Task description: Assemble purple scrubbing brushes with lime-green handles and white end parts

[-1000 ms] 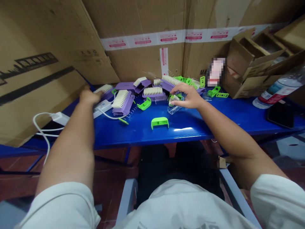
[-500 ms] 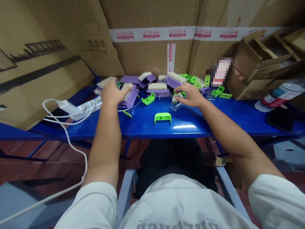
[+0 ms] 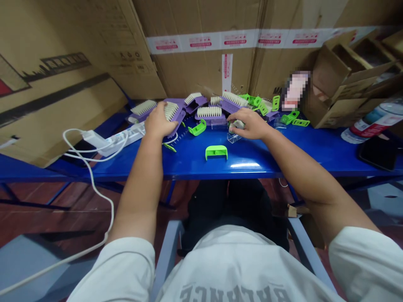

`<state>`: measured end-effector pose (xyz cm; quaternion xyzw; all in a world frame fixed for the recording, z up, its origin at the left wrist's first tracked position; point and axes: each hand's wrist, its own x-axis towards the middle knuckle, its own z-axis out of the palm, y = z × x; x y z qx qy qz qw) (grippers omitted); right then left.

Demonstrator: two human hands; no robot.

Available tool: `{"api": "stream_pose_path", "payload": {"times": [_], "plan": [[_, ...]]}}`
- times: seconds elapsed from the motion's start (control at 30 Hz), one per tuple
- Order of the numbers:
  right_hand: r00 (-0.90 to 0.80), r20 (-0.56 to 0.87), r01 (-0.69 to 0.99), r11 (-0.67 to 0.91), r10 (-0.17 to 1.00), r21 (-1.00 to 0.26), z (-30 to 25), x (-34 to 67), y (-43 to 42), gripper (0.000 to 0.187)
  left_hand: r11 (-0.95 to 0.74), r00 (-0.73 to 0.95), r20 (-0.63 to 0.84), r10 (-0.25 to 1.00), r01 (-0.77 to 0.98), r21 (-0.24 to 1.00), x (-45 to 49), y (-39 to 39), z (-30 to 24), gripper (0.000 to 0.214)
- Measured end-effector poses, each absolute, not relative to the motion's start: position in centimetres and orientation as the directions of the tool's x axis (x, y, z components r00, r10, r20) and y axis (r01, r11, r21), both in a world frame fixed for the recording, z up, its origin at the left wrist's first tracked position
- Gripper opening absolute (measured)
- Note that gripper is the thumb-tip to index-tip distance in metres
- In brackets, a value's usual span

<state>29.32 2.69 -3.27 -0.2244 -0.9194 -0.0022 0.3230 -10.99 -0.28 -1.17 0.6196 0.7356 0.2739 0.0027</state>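
Note:
My left hand is closed around the edge of a purple brush with cream bristles, thumb on its near side. Left of that hand lies another bristled brush. My right hand has its fingers curled over a small cream-coloured rounded piece, mostly hidden by the fingers. Right under those fingertips sits a clear plastic piece. Between the hands are a green bracket and several purple brushes, one with bristles up. A second green bracket stands near the table's front edge.
A white power strip with cables lies on the blue table at left. Green parts, a bottle, a black phone and open cardboard boxes occupy the right. Large cartons wall the back.
My left hand has shifted right, off the leftmost brush and onto the purple brush beside it. My right hand stays near the clear piece, its fingers covering more of the cream-coloured piece.

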Motion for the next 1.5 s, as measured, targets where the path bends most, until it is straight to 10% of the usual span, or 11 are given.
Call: {"api": "stream_pose_path", "payload": {"times": [1.0,1.5], "plan": [[-0.722,0.564,0.411,0.904,0.401,-0.116,-2.5,28.7,2.6,0.044,-0.082,-0.201,0.513,0.835,0.875,0.477,-9.8,-1.0,-0.6,0.09],[-0.894,0.297,0.284,0.937,0.335,-0.202,-2.1,22.2,-1.1,0.051,-0.05,-0.298,0.547,0.783,0.845,0.532,-10.3,-0.6,-0.8,0.084]]}}
